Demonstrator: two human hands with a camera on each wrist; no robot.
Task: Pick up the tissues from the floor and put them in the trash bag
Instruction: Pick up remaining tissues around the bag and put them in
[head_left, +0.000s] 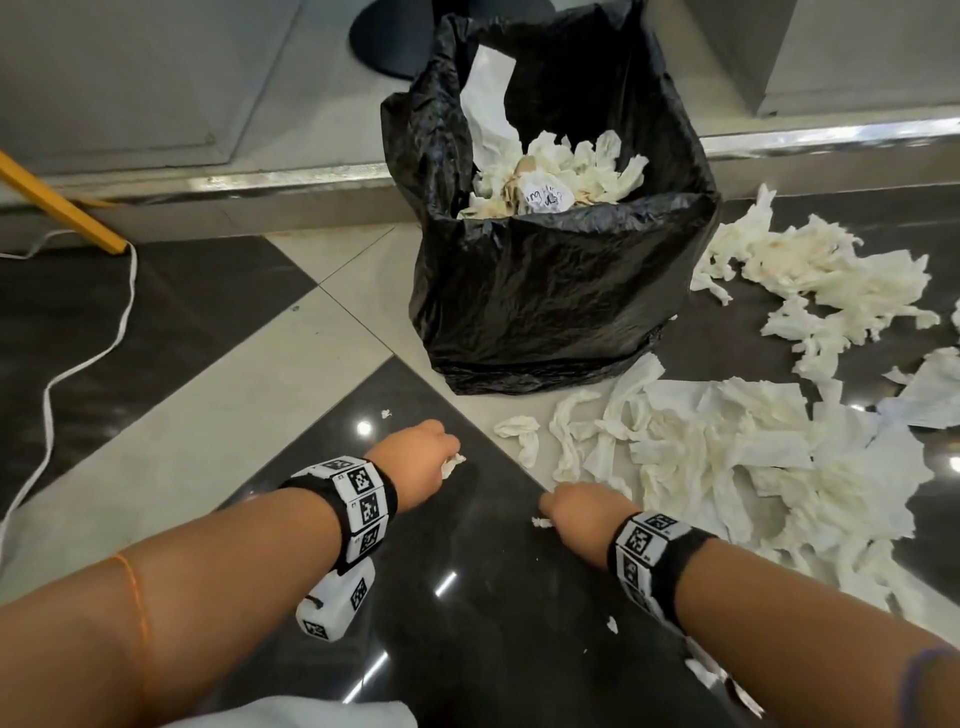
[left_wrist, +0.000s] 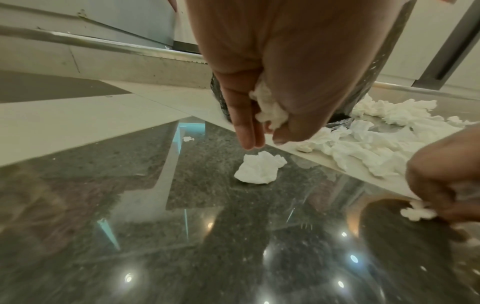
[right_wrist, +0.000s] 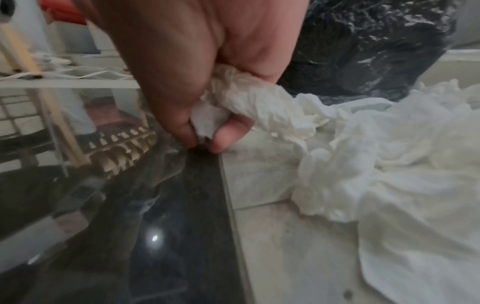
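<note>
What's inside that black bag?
The bag holds crumpled tissues and a scrap with handwriting on top. Whatever lies beneath that layer is hidden.

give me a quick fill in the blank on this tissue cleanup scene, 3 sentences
1. The trash bag is ____ in colour.
2. The left hand holds a small wad of ____.
3. The big pile of tissues lies on the floor on the ____ hand's side of the bag.

Missing words: black; tissue; right

The trash bag (head_left: 545, 291) is thin glossy black plastic, wrinkled. The tissues (head_left: 727, 467) are soft crumpled paper. The floor (head_left: 467, 597) under the fingers (left_wrist: 246, 123) is polished, mirror-like, probably stone.
</note>
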